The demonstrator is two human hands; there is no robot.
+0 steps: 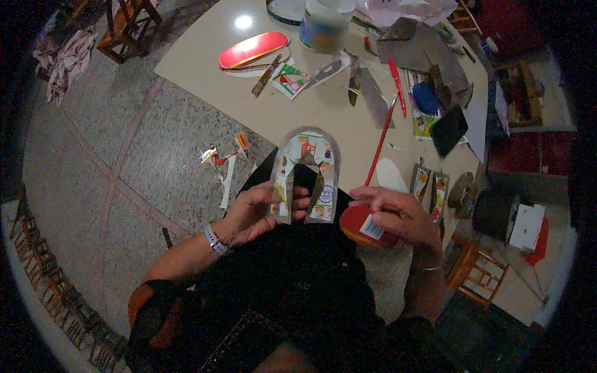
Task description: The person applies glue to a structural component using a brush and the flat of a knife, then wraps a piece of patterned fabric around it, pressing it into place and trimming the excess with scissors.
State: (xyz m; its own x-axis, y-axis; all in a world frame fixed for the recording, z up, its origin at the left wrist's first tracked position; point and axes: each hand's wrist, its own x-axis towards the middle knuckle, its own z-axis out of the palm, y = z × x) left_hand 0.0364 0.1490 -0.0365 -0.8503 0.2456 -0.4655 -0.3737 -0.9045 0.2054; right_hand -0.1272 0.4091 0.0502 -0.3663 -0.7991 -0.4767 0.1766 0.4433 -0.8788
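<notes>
Piece, oval, red, partly behind right hand

No wording or numbers can be made out. On the grey-edged, horseshoe-shaped card piece, colourful printed paper carries a round blue stamp-like mark. Right of the card piece, a white rectangular barcode label sits on a red oval piece. Beyond the card piece stand a white, green-and-white printed packet and a round tub with a blurred blue-green label.
</notes>
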